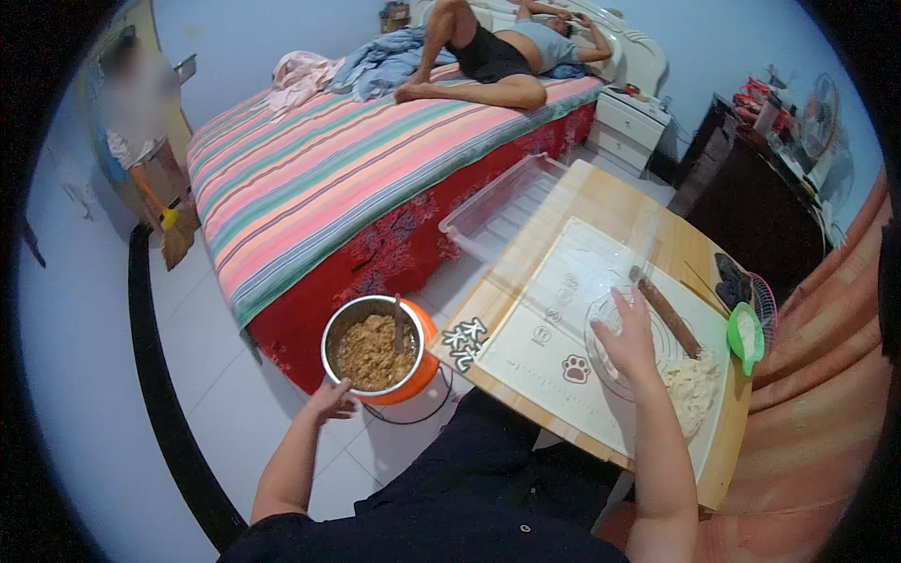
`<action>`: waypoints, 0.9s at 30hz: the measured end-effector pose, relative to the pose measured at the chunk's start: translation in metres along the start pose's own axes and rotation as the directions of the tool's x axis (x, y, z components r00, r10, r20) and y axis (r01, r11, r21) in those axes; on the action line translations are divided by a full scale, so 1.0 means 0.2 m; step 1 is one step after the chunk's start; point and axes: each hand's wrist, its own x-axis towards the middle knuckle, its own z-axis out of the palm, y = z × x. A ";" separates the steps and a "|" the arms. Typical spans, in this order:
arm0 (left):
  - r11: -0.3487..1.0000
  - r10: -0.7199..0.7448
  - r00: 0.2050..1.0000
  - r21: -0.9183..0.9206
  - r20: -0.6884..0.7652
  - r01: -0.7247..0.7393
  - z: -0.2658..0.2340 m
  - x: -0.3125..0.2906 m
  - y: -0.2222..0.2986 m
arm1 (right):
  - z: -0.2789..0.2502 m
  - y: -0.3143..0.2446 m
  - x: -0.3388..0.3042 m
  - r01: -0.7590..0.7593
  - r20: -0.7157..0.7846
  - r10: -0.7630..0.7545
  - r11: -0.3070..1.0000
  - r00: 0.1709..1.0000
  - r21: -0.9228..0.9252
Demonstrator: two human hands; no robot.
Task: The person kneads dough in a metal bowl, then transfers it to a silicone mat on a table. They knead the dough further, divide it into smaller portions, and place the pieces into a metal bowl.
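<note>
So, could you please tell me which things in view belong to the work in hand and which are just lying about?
Apparently part of the work:
- metal pot with brown mixture
- dough
- rolling pin
- pale mat
- wooden board
- green bowl

Apparently just lying about:
- broom
- fan
- blue bedding
- pink cloth

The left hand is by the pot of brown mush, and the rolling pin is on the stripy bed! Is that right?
The rolling pin is not on the bed: the head view shows it on the pale mat, near the dough. The left hand is indeed by the pot of brown mush.
</note>
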 end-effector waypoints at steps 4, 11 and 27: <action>0.684 0.625 0.733 0.640 -0.268 -0.350 -0.08 -0.05 0.35 | 0.05 0.01 0.07 -0.150 0.002 0.150 0.989 0.989 0.014; 0.828 0.557 0.823 -0.147 0.110 -0.541 0.50 0.17 1.22 | 0.15 0.26 0.14 -0.330 0.124 0.310 0.815 0.943 0.477; 0.776 0.608 0.789 -0.277 0.091 -0.566 0.07 -0.26 0.95 | -0.01 -0.35 -0.05 -0.349 0.393 0.020 0.505 0.919 0.790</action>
